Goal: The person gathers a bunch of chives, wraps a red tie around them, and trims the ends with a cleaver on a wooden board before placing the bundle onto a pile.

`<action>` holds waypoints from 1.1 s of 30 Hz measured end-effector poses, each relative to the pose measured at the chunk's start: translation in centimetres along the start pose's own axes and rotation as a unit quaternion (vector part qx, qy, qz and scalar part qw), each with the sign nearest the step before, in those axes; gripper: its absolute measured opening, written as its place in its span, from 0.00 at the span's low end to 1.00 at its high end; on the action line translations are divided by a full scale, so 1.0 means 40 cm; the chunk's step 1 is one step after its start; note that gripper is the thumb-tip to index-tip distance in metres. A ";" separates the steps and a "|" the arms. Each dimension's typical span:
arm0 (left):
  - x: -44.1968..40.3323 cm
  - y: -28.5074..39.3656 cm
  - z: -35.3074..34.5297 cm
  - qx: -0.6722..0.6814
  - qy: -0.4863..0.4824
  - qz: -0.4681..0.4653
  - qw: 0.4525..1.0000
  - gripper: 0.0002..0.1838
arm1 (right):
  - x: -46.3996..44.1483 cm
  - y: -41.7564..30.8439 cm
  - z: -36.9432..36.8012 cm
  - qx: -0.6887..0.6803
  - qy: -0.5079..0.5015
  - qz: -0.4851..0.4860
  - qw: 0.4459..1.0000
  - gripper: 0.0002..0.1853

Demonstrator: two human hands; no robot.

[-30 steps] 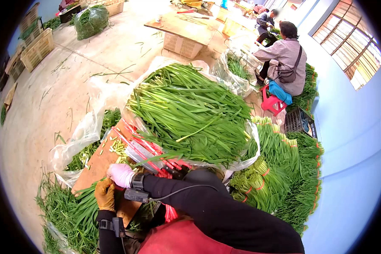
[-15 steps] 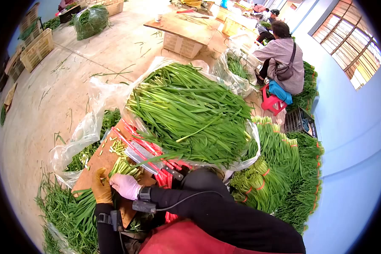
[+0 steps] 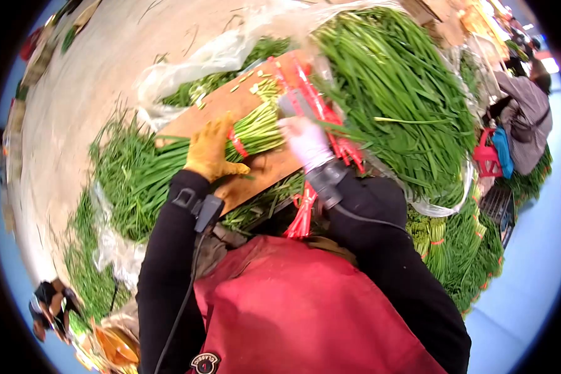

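Observation:
A bundle of green stalks (image 3: pixel 258 128) with a red tie round it lies across a brown board (image 3: pixel 265 177), pale cut ends toward the upper right. My left hand (image 3: pixel 210 148), in an orange glove, rests on the bundle left of the tie, fingers spread and thumb apart. My right hand (image 3: pixel 305 140), in a pale pink glove, is beside the cut ends, blurred; its fingers look drawn together near a knife blade (image 3: pixel 292 105). Whether it holds the knife is hidden. Red ties (image 3: pixel 321 103) lie just beyond it.
A large heap of long green leaves (image 3: pixel 399 100) in clear plastic is at the upper right. Loose leaves (image 3: pixel 128 187) spread to the left. Tied bundles (image 3: pixel 461 262) stand at the right. A person (image 3: pixel 523 118) sits near a red stool (image 3: pixel 487 156); others appear at the lower left.
The view has swung down and left. My left hand has opened out over the bundle, whose red tie now shows. My right hand has moved away from it to the cut ends.

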State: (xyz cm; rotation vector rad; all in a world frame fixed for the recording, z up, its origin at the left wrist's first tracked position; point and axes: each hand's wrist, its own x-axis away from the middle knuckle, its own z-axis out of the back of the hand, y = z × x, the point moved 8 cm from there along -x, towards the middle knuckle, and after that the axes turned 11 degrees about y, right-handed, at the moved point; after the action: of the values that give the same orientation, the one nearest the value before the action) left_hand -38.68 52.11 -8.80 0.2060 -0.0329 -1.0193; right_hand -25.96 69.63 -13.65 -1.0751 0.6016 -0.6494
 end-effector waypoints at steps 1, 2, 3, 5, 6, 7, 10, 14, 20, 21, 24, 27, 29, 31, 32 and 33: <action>0.003 0.002 -0.006 0.001 -0.020 0.023 1.000 0.64 | -0.024 0.020 0.032 0.086 -0.008 0.036 0.996 0.09; 0.002 -0.007 -0.012 0.002 -0.039 0.042 0.998 0.63 | -0.038 0.035 0.056 0.172 -0.012 0.074 0.982 0.10; 0.002 -0.013 -0.018 0.001 -0.032 0.042 0.999 0.62 | -0.048 0.059 0.083 0.219 -0.011 0.051 0.974 0.12; 0.005 -0.009 0.009 -0.030 -0.070 0.066 0.995 0.63 | -0.054 0.089 0.129 0.274 -0.013 0.005 0.962 0.17; 0.011 -0.014 0.019 -0.047 -0.089 0.078 0.992 0.63 | -0.047 0.096 0.141 0.279 -0.017 -0.021 0.960 0.20; 0.027 -0.043 0.009 -0.064 -0.099 0.100 0.988 0.63 | -0.029 0.112 0.144 0.267 -0.050 -0.128 0.954 0.27; 0.061 -0.084 0.028 -0.063 -0.088 0.123 0.986 0.64 | -0.006 0.082 0.135 0.432 -0.042 -0.038 0.900 0.26; 0.029 -0.069 0.042 -0.045 -0.107 0.106 0.988 0.66 | -0.018 0.130 0.148 0.350 -0.013 -0.030 0.936 0.23; -0.033 -0.024 -0.037 0.021 -0.108 0.113 0.987 0.65 | -0.012 0.161 0.157 0.326 -0.046 -0.111 0.938 0.16; -0.033 -0.029 -0.040 0.069 -0.109 0.121 0.984 0.65 | -0.001 0.163 0.149 0.322 -0.071 -0.105 0.938 0.18; -0.028 -0.036 -0.045 0.079 -0.093 0.115 0.986 0.64 | 0.036 0.142 0.139 0.353 -0.113 -0.079 0.925 0.25; -0.025 -0.043 -0.055 0.075 -0.067 0.111 0.989 0.62 | 0.045 0.058 0.155 0.429 -0.114 -0.085 0.892 0.36; -0.026 -0.040 -0.055 0.072 -0.071 0.117 0.988 0.62 | 0.029 0.044 0.156 0.421 -0.119 -0.107 0.893 0.36; -0.023 -0.040 -0.049 0.070 -0.072 0.121 0.988 0.62 | 0.015 0.039 0.147 0.420 -0.087 -0.052 0.902 0.28; -0.024 -0.039 -0.048 0.072 -0.069 0.120 0.988 0.62 | 0.010 0.062 0.148 0.424 -0.091 -0.069 0.898 0.28; -0.023 -0.039 -0.046 0.073 -0.066 0.119 0.988 0.62 | 0.005 0.082 0.146 0.429 -0.095 -0.086 0.894 0.29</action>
State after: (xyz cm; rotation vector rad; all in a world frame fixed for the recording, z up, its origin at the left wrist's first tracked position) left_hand -40.28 52.39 -10.81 0.2627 -0.2474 -0.7910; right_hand -21.02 74.03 -14.63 -0.3443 0.0089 -0.8391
